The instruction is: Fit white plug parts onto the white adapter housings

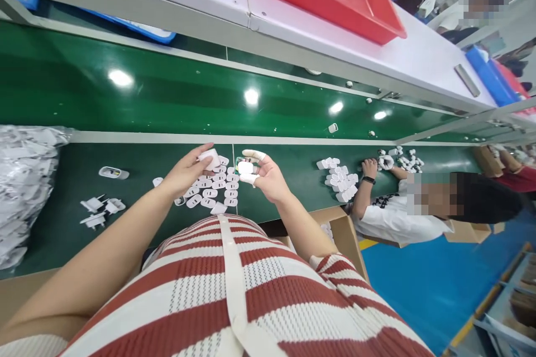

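A striped knit top (247, 284) is filling the nearest view, overlapping the counter (293, 170). The left hand (188, 173) is holding a white casing (210, 159); the right hand's (271, 178) fingers are gripping a white part (245, 168) beside a green circuit board (239, 162). A loose grip could be risking a drop; low wrists, scattering the white pieces (209, 193) beneath. Sideways room is stretching rightward; a pale strip (272, 140) is bounding the far edge.

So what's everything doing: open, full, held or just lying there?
Left hand, closed on a white block.
Right hand, closed on a white part, green board showing.
White pieces, loose on the table.
Plugs, lying loose, pins showing.
Bag, stuffed full.
Box, open.
Red tray, open-topped.
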A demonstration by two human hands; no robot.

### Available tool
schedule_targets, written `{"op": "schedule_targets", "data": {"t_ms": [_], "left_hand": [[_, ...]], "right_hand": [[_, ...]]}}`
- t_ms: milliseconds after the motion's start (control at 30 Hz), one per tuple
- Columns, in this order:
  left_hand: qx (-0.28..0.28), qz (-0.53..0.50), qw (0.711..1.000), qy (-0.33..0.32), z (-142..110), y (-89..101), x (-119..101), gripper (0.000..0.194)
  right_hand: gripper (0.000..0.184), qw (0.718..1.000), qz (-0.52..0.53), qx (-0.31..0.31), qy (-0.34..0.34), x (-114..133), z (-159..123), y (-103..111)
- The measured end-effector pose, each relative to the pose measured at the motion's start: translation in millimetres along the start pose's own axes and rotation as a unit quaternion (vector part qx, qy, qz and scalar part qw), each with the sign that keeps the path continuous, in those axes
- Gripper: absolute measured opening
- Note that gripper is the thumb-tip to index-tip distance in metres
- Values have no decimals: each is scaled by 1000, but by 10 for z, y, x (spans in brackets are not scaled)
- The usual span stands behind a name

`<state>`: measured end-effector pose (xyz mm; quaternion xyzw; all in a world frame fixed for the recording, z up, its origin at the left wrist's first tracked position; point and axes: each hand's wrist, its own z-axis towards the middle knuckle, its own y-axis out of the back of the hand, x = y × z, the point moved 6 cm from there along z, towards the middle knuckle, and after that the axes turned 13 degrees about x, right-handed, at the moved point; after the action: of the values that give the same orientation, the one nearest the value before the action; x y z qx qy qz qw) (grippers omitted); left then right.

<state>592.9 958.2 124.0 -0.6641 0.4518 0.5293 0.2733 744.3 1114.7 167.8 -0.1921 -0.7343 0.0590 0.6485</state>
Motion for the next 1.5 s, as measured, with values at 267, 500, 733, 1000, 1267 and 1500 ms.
{"op": "schedule_targets", "data": {"t_ms": [267, 500, 733, 1000, 1267, 1500], "left_hand": [[19, -290, 957, -2, -690, -145, -264, 54], [13, -101, 992, -75, -971, -266, -407, 76], [43, -72, 983, -164, -1065, -269, -755, 52], [62, -24, 987, -146, -1144, -246, -875, 60], [62, 151, 956, -243, -1309, -220, -1132, 64], [65, 260, 907, -325, -1417, -263, -1375, 60]], "right_hand": [[69, 997, 36, 66, -16, -45, -75, -270], [72, 996, 20, 87, -26, -78, -170, -483], [66, 998, -21, 50, 24, 91, -354, -429], [54, 985, -124, 14, 123, 548, -634, -511], [54, 923, -316, 39, 217, 872, -880, -750], [54, 830, -485, 44, 273, 1004, -1003, -903]]}}
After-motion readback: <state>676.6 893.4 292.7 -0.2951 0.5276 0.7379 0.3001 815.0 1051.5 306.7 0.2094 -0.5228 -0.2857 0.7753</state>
